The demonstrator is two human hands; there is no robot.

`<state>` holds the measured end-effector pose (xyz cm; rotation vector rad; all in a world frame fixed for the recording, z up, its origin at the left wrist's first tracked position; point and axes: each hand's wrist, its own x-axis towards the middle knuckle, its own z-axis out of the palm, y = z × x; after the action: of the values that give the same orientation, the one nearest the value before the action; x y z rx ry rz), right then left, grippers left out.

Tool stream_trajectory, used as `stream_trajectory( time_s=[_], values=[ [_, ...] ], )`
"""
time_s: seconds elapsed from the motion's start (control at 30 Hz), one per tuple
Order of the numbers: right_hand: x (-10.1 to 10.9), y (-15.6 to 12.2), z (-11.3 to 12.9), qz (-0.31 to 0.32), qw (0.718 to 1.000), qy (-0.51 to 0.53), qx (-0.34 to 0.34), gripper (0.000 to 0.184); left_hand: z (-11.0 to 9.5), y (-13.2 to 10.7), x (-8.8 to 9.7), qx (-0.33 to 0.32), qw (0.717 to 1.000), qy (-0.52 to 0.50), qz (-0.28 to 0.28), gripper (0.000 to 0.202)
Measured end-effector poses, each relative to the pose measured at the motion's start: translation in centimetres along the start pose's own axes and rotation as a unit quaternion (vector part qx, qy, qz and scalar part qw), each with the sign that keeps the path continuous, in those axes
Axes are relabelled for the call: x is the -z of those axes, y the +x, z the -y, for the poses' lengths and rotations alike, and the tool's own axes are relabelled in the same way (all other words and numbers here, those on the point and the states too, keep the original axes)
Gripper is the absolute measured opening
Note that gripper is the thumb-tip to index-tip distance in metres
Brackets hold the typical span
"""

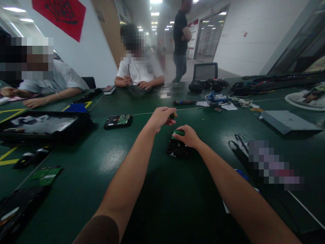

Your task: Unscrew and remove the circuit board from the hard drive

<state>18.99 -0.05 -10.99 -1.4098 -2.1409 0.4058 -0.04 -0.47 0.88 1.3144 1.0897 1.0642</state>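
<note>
A black hard drive (177,149) with a green circuit board on top lies on the dark green table (157,189) in front of me. My right hand (188,136) rests on the drive's far end, fingers curled over the green board. My left hand (161,118) hovers just beyond and left of the drive, closed round a small dark tool with a yellowish tip, probably a screwdriver handle (173,116).
Another hard drive (118,121) lies to the left. A black tray (43,126) and loose green boards (47,174) sit at far left. Scissors (240,140), a grey box (286,121) and a bowl of parts (215,100) are right. Two seated people work opposite; one stands behind.
</note>
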Motion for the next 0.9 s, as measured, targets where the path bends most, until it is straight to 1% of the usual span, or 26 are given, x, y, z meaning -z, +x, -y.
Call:
stream_trajectory(
  time_s=[0.13, 0.2, 0.27, 0.37, 0.5, 0.73, 0.8, 0.9],
  values=[
    [0.14, -0.01, 0.22, 0.005, 1.0, 0.002, -0.008, 0.042, -0.04, 0.03, 0.03, -0.024, 0.999, 0.029, -0.038, 0.022],
    [0.18, -0.01, 0.3, 0.005, 1.0, 0.003, -0.009, 0.043, -0.08, 0.0, 0.03, -0.029, 0.998, 0.032, -0.044, 0.021],
    [0.2, -0.01, 0.35, 0.006, 1.0, 0.002, -0.011, 0.044, -0.16, -0.12, -0.07, -0.025, 0.999, 0.018, -0.032, 0.018],
    [0.15, 0.02, 0.36, 0.009, 1.0, 0.002, -0.013, 0.044, -0.31, -0.4, -0.35, -0.021, 1.0, -0.019, 0.004, 0.013],
    [0.0, 0.05, 0.24, 0.003, 1.0, -0.001, -0.014, 0.045, -0.36, -0.61, -0.56, -0.013, 0.997, -0.061, 0.042, 0.014],
    [0.0, -0.02, 0.11, 0.001, 1.0, 0.001, -0.007, 0.045, -0.27, -0.43, -0.17, -0.018, 0.998, -0.042, 0.032, 0.022],
    [-0.01, -0.04, 0.08, 0.001, 1.0, 0.003, -0.007, 0.045, -0.32, -0.49, -0.13, -0.011, 0.998, -0.046, 0.034, 0.024],
    [-0.02, -0.05, 0.04, 0.002, 1.0, 0.005, -0.003, 0.045, -0.4, -0.58, -0.19, -0.003, 0.998, -0.058, 0.028, 0.022]
  ],
)
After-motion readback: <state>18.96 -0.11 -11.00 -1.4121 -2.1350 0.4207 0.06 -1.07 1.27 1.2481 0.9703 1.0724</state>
